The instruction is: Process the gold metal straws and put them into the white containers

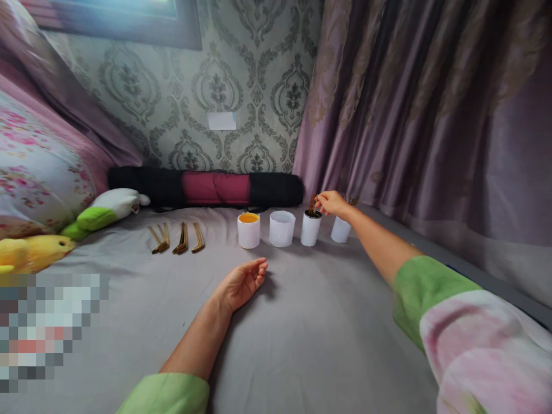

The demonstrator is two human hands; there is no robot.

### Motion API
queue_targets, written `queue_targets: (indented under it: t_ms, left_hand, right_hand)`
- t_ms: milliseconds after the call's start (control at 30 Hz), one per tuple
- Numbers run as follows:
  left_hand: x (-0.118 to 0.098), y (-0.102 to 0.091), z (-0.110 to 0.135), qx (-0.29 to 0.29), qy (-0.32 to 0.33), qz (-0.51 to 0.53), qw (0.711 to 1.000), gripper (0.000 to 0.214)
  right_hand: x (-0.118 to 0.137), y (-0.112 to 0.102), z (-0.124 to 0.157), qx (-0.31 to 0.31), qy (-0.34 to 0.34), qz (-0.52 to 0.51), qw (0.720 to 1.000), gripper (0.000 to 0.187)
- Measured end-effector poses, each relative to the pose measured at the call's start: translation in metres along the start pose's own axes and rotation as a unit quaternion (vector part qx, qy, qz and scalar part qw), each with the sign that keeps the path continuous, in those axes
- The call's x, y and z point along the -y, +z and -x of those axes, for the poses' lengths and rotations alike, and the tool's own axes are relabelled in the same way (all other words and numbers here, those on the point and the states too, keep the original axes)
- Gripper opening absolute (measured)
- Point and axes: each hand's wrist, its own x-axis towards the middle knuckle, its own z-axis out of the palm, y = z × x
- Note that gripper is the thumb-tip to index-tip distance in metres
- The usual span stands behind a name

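My right hand point(333, 203) reaches out over a white cup point(310, 231) with a dark inside. Its fingers are pinched on thin brown straws point(311, 203) standing up from that cup. Just right of it, partly behind my wrist, another white cup point(340, 231) holds more thin brown sticks. My left hand point(245, 283) rests on the grey sheet, fingers loosely curled and holding nothing. Beyond it stand a wide white cup point(249, 233) with a yellow-orange inside and a whitish cup point(282, 230). Three small groups of bent gold-brown straws point(181, 240) lie to the left.
A black and maroon rolled bag point(215, 188) lies along the patterned wall. Plush toys, one green and white point(103, 210) and one yellow point(37, 253), lie at the left below a flowered cushion point(34, 161). Purple curtains point(414, 115) hang at the right.
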Motion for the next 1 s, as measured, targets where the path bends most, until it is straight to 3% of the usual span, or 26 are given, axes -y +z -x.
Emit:
queue_targets:
  t_ms: [300,1000]
  left_hand:
    - [-0.001,0.001,0.001,0.000,-0.004,0.000,1.000,0.012]
    - [-0.002,0.000,0.000,0.007,0.000,0.006,1.000,0.014]
  right_hand:
    - [0.005,0.001,0.006,0.018,0.012,-0.010,1.000,0.020]
    - [-0.007,-0.001,-0.001,-0.010,0.000,-0.026,1.000,0.019]
